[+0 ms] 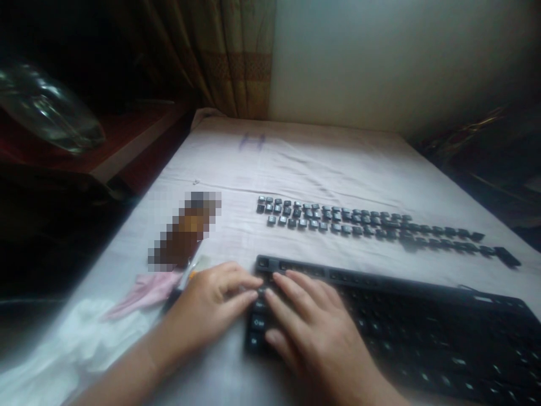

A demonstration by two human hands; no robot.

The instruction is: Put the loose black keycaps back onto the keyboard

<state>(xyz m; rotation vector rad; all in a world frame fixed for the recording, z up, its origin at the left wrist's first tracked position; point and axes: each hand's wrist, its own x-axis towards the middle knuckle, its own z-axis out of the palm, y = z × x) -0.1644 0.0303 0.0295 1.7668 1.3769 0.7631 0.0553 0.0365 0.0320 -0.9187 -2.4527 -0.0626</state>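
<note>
A black keyboard (422,321) lies on a pale cloth-covered table (296,163). Both hands rest on its left end. My left hand (211,304) reaches in from the left, its fingers stretched together onto the keys at the keyboard's left edge. My right hand (304,327) lies flat over the left keys with fingers extended. Whether either hand pinches a key is hidden. Behind the keyboard, several loose black keycaps (372,225) are laid out in rows.
A pixelated brown object (186,231) lies left of the keycaps. A pink cloth (143,293) and white cloth (84,338) sit at the near left, with a slim tool (186,276) beside them. A glass bottle (46,107) lies at far left. Curtain and wall stand behind.
</note>
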